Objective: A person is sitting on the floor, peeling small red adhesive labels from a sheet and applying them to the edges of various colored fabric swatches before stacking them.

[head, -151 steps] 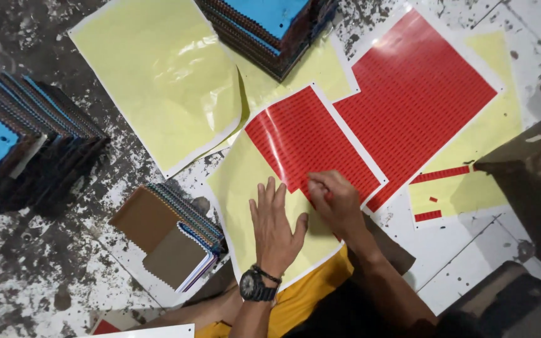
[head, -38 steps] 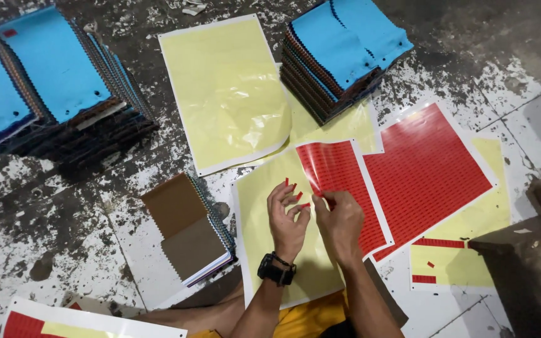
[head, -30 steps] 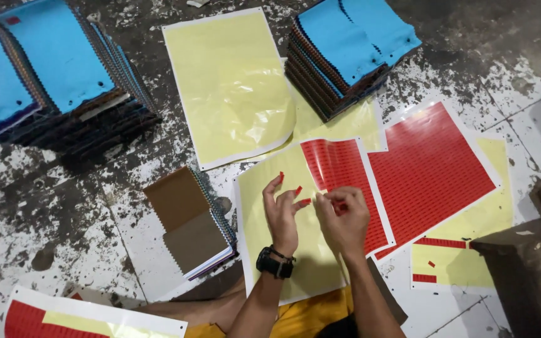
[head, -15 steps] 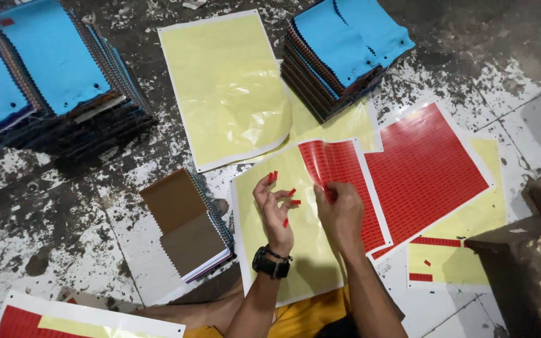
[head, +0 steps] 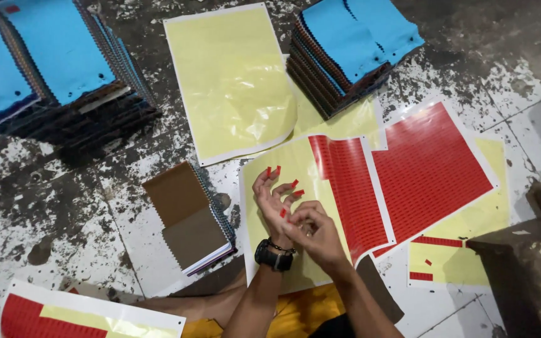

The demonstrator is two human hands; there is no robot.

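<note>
Fingers point(head: 277, 188) of the left hand point(head: 277, 206) are spread and raised, each tip carrying a small red sticker point(head: 294, 183); one more sticks lower on the palm side. This hand grips nothing; the stickers simply cling to the fingertips. A black wristwatch point(head: 273, 255) circles the left wrist. The right hand point(head: 314, 235) lies just beside and partly over the left palm, its fingers curled together in a pinch at the base of the left fingers; whether they hold a sticker cannot be told.

Head view, surroundings: both hands hover above a pale yellow glossy backing sheet point(head: 283, 163) whose right part bears a red grid of small rectangular stickers point(head: 349, 188). A larger red sticker sheet point(head: 430, 169) with a white border lies to the right, overlapping a mostly stripped yellow sheet point(head: 458, 256) with a few red strips left. An empty, wrinkled yellow backing sheet point(head: 230, 81) lies further up. A brown spiral-bound swatch book point(head: 189, 219) with zigzag-cut fabric edges sits left of the hands. Stacks of blue-topped swatch books point(head: 352, 44) stand at upper right, another stack point(head: 45, 69) at upper left. The floor point(head: 45, 206) is rough, mottled black and white concrete.
</note>
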